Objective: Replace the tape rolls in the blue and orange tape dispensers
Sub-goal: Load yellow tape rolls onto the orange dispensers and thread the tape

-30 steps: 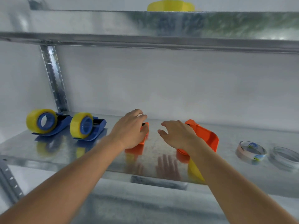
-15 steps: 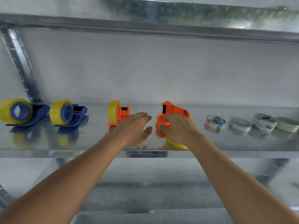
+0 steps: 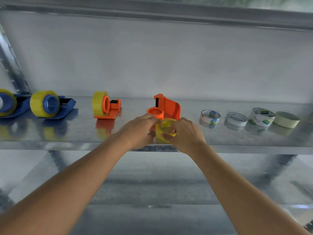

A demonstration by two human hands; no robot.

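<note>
Yellow tape roll (image 3: 165, 130) pinched between both hands at shelf (image 3: 237, 141) front edge; right hand (image 3: 185, 134) grips rim, left hand (image 3: 139, 131) steadies; bare spindle of orange dispenser (image 3: 166, 108) just behind and above, core axis tilted toward it

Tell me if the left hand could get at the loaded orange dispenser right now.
Probably not yet: the left hand is busy on the yellow tape roll, though the shelf toward the loaded orange dispenser lies open.

Two blue dispensers (image 3: 50, 106), two orange dispensers (image 3: 108, 106), four spent tape cores (image 3: 210, 116), two hands (image 3: 140, 131).
</note>
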